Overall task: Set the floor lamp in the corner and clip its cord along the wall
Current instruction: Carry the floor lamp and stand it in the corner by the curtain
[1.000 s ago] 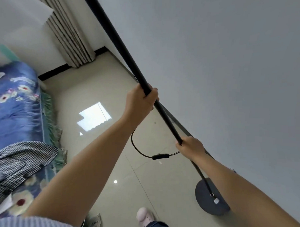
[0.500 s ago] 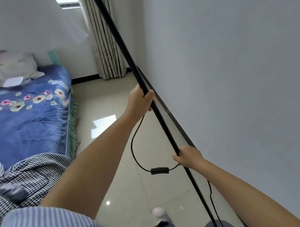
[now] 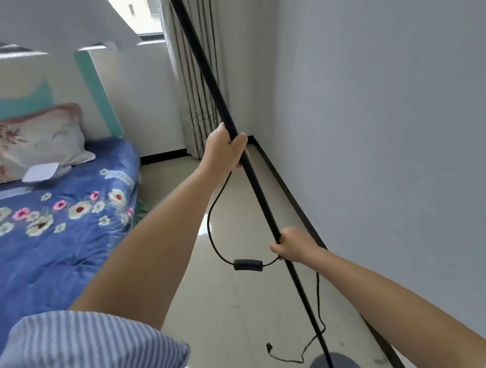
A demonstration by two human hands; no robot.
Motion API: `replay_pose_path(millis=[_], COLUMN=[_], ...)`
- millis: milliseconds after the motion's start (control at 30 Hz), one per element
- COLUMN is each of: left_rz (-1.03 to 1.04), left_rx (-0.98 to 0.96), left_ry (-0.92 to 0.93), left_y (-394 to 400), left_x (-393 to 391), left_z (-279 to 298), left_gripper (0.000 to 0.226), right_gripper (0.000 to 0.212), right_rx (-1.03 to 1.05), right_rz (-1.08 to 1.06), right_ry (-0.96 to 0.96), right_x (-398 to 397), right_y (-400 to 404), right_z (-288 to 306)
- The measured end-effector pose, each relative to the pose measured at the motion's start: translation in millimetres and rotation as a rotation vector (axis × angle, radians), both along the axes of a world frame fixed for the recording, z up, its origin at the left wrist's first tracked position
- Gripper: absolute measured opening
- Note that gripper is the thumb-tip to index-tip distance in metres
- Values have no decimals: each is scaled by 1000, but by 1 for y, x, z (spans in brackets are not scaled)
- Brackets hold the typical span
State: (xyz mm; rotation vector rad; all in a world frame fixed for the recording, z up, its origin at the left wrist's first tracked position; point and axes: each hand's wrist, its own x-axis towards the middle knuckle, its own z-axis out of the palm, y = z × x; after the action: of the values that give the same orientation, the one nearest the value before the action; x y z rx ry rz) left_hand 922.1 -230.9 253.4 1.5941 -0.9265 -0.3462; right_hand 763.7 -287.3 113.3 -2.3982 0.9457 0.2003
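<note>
Biggest risk is the lamp [image 3: 212,81] itself: the pole is tilted, leaning away toward the curtain [image 3: 195,105], and the shade [image 3: 63,15] hangs high over the bed [image 3: 50,232] — top-heavy, so if either grip slips it could swing into the wall [image 3: 389,134] or the curtain. It sits mid-floor beside the right wall, with the corner well ahead, so there's a carry left. Next risk: the cord [image 3: 211,226] loops slack between the hands and trails to the plug [image 3: 269,347] on the floor near the base [image 3: 348,366] — easy to step on or snag underfoot. Left hand [image 3: 223,150] is wrapped closed around the pole, high up; right hand [image 3: 294,247] is closed around it lower down, seemingly pinching the cord too. The switch [image 3: 248,265] dangles free just beside the right hand.
</note>
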Motion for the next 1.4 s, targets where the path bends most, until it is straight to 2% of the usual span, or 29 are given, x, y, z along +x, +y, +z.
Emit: replay_pose_path(millis=[467, 867, 1100, 1200, 1300, 1400], left_rz=[-70, -106, -60, 8, 60, 57], left_rx=[36, 89, 83, 33, -31, -82], left_ry=[-55, -131, -54, -78, 5, 280], left_y=[-229, -478, -599, -652, -707, -763], left_x=[337, 565, 680, 734, 784, 828], left_z=[3, 2, 0, -8, -18, -17], left_gripper=[30, 32, 33, 34, 34, 33], right_gripper=[37, 41, 37, 32, 33, 24], right_rx=[-17, 2, 15, 32, 24, 33], right_rz=[-135, -142, -166, -206, -236, -253], right_ry=[-27, -50, -45, -30, 0, 9], right_x=[341, 573, 691, 748, 807, 860], right_y=[-228, -472, -591, -641, -689, -736], right_z=[1, -14, -19, -27, -34, -36])
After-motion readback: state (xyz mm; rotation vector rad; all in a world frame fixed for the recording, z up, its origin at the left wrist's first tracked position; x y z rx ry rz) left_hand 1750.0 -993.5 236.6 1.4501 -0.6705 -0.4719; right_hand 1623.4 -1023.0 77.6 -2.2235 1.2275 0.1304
